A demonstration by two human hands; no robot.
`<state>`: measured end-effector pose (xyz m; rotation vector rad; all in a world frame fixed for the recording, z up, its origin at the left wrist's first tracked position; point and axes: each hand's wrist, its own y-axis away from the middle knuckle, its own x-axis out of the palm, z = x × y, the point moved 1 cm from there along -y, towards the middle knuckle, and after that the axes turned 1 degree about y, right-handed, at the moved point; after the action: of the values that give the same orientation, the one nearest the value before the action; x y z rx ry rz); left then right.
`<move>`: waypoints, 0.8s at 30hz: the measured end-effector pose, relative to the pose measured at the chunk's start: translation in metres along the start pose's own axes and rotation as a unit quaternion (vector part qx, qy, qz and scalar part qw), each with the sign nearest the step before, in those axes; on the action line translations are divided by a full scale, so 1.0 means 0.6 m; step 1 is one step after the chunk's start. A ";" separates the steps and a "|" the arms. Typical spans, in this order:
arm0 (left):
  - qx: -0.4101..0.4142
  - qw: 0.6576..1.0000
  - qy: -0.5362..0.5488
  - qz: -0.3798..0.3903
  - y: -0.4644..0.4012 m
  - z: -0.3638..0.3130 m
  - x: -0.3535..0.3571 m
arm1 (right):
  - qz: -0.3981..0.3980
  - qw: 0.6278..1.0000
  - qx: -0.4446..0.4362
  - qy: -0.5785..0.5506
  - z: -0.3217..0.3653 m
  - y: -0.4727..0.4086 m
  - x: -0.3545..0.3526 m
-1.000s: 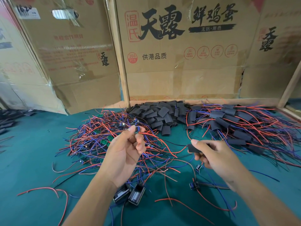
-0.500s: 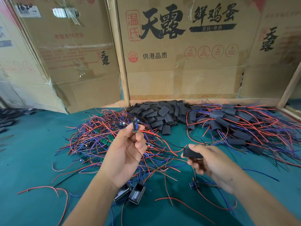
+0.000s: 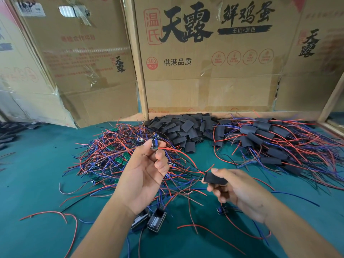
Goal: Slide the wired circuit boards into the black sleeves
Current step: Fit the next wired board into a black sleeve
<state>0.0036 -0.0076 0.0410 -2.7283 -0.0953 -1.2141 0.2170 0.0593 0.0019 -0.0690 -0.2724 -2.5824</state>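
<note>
While brown printed cardboard boxes [image 3: 214,62] line the green felt table's [image 3: 37,183] far edge, loose black sleeves [image 3: 182,129] pile mid-far edge. Left hand [image 3: 143,175] pinches a small wired circuit board [image 3: 154,142]; right hand [image 3: 240,190] grips one flat black sleeve [image 3: 215,178], red wire tips at its opening.
</note>
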 end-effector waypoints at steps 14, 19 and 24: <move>0.005 1.000 0.006 -0.012 0.001 0.000 0.002 | -0.019 1.000 -0.016 -0.017 -0.001 -0.006 -0.006; 0.004 1.000 0.003 -0.005 0.001 0.001 0.000 | -0.055 0.998 -0.025 0.008 0.001 -0.004 -0.005; 0.008 0.999 -0.023 -0.030 -0.003 0.003 -0.002 | -0.090 0.994 -0.058 0.027 0.001 -0.005 -0.011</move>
<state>0.0037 -0.0056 0.0392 -2.7585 -0.1912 -1.1611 0.2208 0.0654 0.0015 -0.0174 -0.1117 -2.7739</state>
